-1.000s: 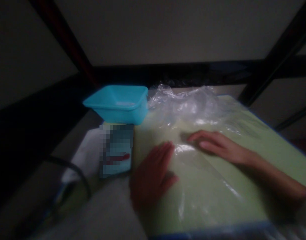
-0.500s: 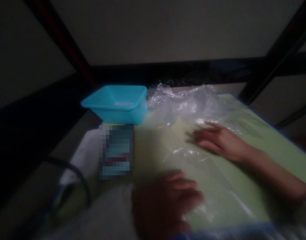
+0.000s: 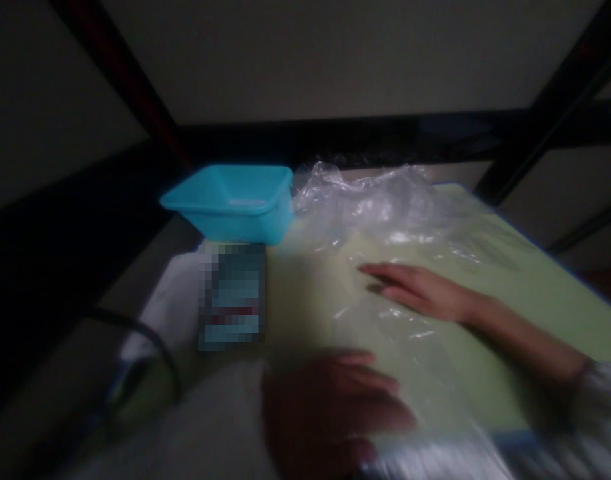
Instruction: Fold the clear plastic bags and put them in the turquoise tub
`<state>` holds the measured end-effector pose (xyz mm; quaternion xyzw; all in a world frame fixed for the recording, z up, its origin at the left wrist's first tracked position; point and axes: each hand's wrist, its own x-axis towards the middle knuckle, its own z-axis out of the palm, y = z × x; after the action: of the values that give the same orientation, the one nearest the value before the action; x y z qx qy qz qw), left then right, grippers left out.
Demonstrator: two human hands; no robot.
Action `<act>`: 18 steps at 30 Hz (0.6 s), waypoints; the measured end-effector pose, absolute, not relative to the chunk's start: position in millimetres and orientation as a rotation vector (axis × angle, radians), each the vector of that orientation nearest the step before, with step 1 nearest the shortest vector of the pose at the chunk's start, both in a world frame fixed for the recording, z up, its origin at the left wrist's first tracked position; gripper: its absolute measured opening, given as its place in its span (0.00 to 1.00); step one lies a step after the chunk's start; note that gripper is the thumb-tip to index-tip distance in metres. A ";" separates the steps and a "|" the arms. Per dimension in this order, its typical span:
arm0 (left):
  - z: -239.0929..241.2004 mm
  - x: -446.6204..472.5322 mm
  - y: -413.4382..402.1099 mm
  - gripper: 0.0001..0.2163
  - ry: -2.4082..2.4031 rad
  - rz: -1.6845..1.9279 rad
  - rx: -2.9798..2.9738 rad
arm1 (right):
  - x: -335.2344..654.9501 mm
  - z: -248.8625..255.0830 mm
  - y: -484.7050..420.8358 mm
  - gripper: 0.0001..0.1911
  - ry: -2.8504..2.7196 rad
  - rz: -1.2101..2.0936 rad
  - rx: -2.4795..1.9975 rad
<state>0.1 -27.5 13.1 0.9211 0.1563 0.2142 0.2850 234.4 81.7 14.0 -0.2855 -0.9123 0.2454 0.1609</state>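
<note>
Clear plastic sheeting [image 3: 380, 207] lies over the yellow-green tabletop, crumpled at the back and flatter towards me. My right hand [image 3: 425, 290] rests on the plastic with its fingers stretched out to the left, nothing visibly gripped. Nearer to me, at the bottom middle, my left hand [image 3: 335, 413] is spread over the plastic's near left part, its fingers pointing right and somewhat blurred. I cannot make out whether the left fingertips press on the film. By the front edge, a shiny stretch of plastic [image 3: 435, 457] hangs over or lies near the rim.
A turquoise plastic basin [image 3: 265, 223] stands at the back left. In front of it lies a pixelated dark flat object [image 3: 235, 300], beside a whitish cloth or paper [image 3: 168, 300]. A dark cable [image 3: 150, 337] curves at the left. Dark frame bars and a wall close off the back.
My right hand has shifted left and slightly towards me, its fingers now closer together. My left hand has moved slightly, its fingers reaching further right. More shiny plastic shows at the front edge.
</note>
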 end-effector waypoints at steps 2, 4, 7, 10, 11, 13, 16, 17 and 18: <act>11.4 -1.9 -23.8 0.20 0.492 0.718 2.446 | 236.3 10.9 84.4 0.24 -2.591 0.684 -0.821; 8.5 -7.2 -15.1 0.17 0.776 0.828 2.439 | 237.1 8.8 86.0 0.24 -2.589 0.662 -0.815; 2.9 -16.9 3.9 0.16 1.263 0.817 2.410 | 237.3 7.3 87.4 0.24 -2.603 0.637 -0.808; -0.6 -21.0 18.7 0.16 1.349 0.667 2.475 | 237.1 6.3 89.2 0.24 -2.612 0.596 -0.812; -0.6 -20.7 21.2 0.15 1.343 0.618 2.510 | 237.0 6.0 89.8 0.24 -2.616 0.572 -0.808; 0.8 -18.6 23.1 0.15 1.342 0.523 2.564 | 236.8 5.2 90.9 0.25 -2.627 0.510 -0.785; 3.9 -16.0 22.3 0.16 1.357 0.392 2.592 | 236.9 4.3 92.0 0.25 -2.642 0.439 -0.751; 4.5 -15.9 22.0 0.17 1.356 0.356 2.596 | 237.1 4.2 92.1 0.25 -2.645 0.430 -0.747; 4.5 -16.2 21.8 0.18 1.353 0.327 2.599 | 237.4 4.2 92.2 0.25 -2.645 0.428 -0.745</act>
<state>-16.2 21.8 4.5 0.8774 0.4568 0.1105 0.0964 237.4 92.2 4.2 -0.2637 -0.9356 0.1514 0.1793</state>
